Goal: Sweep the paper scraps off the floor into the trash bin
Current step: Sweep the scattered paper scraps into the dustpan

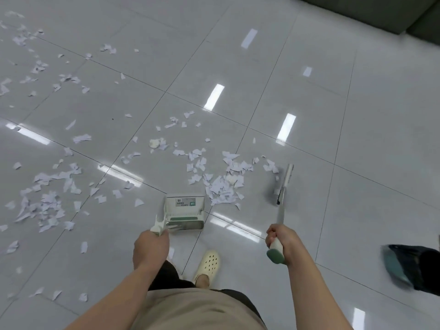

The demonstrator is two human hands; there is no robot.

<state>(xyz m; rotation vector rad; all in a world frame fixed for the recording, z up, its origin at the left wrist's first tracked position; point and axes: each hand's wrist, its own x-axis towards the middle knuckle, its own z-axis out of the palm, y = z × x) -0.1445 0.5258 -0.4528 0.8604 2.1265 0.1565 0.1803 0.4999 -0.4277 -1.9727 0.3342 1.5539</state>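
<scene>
White paper scraps lie all over the grey tiled floor, with a dense pile (222,186) just right of the dustpan and more scraps (47,201) at the left. My left hand (151,248) grips the handle of a white and green dustpan (185,211) that rests on the floor in front of my feet. My right hand (279,244) holds the green-tipped handle of a broom, whose head (283,184) touches the floor to the right of the pile. A trash bin (414,267) with a dark liner stands at the right edge.
My foot in a cream clog (208,265) stands just behind the dustpan. A dark piece of furniture (371,13) fills the far right corner. Further scraps (31,39) spread toward the far left. Ceiling lights glare off the glossy tiles.
</scene>
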